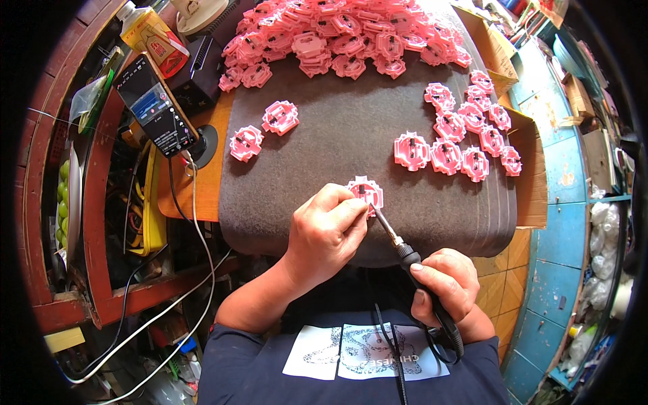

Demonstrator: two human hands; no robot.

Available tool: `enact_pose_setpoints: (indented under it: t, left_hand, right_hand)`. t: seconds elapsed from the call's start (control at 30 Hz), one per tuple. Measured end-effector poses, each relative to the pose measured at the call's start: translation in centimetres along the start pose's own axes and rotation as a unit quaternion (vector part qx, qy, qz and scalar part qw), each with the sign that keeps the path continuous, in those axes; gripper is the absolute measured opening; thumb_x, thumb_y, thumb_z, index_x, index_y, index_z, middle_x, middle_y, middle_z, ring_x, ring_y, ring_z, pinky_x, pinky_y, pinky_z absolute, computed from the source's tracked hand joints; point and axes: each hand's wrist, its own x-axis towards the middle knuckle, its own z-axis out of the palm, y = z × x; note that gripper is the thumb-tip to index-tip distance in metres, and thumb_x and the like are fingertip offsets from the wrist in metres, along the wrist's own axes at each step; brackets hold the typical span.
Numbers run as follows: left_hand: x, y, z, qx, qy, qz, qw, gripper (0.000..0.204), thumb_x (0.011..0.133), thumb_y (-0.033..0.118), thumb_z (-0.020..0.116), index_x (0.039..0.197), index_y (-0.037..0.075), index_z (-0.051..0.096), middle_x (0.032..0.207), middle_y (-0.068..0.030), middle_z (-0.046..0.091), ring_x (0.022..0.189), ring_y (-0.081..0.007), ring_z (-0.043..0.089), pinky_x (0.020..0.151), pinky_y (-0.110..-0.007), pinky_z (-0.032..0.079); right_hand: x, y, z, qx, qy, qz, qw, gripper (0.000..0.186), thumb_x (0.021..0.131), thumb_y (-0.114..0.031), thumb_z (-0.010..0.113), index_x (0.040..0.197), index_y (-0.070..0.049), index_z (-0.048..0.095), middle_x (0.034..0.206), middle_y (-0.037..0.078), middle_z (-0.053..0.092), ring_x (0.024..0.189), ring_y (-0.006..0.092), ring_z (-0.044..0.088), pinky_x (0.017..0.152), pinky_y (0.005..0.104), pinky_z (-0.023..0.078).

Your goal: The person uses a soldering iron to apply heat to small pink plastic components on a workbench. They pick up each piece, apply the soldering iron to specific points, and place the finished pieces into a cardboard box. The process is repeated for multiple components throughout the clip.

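Note:
A pink plastic part (365,188) with small black pieces on it lies near the front edge of the dark mat (324,128). Over its left side is my left hand (327,226), thumb and fingers pinched together; what they grip is hidden. My right hand (445,287) is wrapped round the black handle of a soldering iron (408,255). The iron slants up and left, its metal tip at the pink part, close to my left fingertips. Its black cord runs down from the handle past my shirt.
A large heap of similar pink parts (337,37) covers the mat's far end. Several more (449,126) stand at the right, and two (280,117) at the left. A phone (154,104) on a stand, a bottle (154,40) and hanging cables (212,270) are on the left.

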Motion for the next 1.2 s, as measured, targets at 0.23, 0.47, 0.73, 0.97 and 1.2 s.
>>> enact_pose_setpoints:
  t: [0.23,0.47,0.73,0.97,1.2]
  left_hand:
    - [-0.1,0.0,0.0,-0.001,0.0,0.0,1.0,0.016,0.082,-0.004,0.08,0.096,0.002,0.075,0.093,-0.0111,0.068,0.073,-0.0243,0.071,0.064,-0.034,0.057]
    - [-0.1,-0.1,0.1,-0.001,-0.001,0.001,1.0,0.016,0.082,-0.005,0.08,0.096,0.002,0.075,0.093,-0.0106,0.068,0.073,-0.0236,0.072,0.064,-0.033,0.057]
    - [-0.1,0.1,0.0,-0.004,-0.006,-0.009,1.0,0.016,0.082,-0.005,0.08,0.096,0.002,0.075,0.093,-0.0106,0.068,0.073,-0.0231,0.072,0.064,-0.033,0.057]
    - [-0.1,-0.1,0.1,0.006,0.005,0.006,1.0,0.017,0.081,-0.004,0.081,0.096,0.002,0.075,0.093,-0.0111,0.068,0.073,-0.025,0.071,0.064,-0.035,0.057]
    - [0.0,0.0,0.0,0.004,0.002,0.008,1.0,0.017,0.081,-0.004,0.081,0.096,0.003,0.075,0.092,-0.0114,0.068,0.074,-0.0263,0.071,0.065,-0.035,0.057]
  right_hand:
    - [-0.2,0.0,-0.1,0.0,-0.008,0.0,1.0,0.028,0.082,-0.008,0.073,0.106,0.005,0.072,0.078,0.013,0.064,0.059,0.0263,0.062,0.052,0.0373,0.051]
    - [-0.1,0.0,-0.1,0.007,-0.006,0.001,1.0,0.028,0.082,-0.007,0.072,0.106,0.006,0.072,0.078,0.013,0.064,0.059,0.0262,0.062,0.052,0.0371,0.051]
    - [0.1,-0.1,-0.1,0.002,-0.007,0.002,1.0,0.028,0.081,-0.006,0.072,0.106,0.006,0.072,0.078,0.013,0.064,0.059,0.0263,0.062,0.052,0.0371,0.051]
    - [-0.2,-0.1,-0.6,0.014,0.009,0.022,1.0,0.033,0.088,-0.007,0.072,0.119,0.005,0.068,0.087,0.016,0.065,0.065,0.0278,0.063,0.057,0.0386,0.052]
    - [-0.3,0.2,0.8,-0.003,0.062,0.059,0.996,0.044,0.086,0.008,0.078,0.129,0.003,0.067,0.107,0.02,0.069,0.079,0.0266,0.068,0.066,0.0362,0.056]
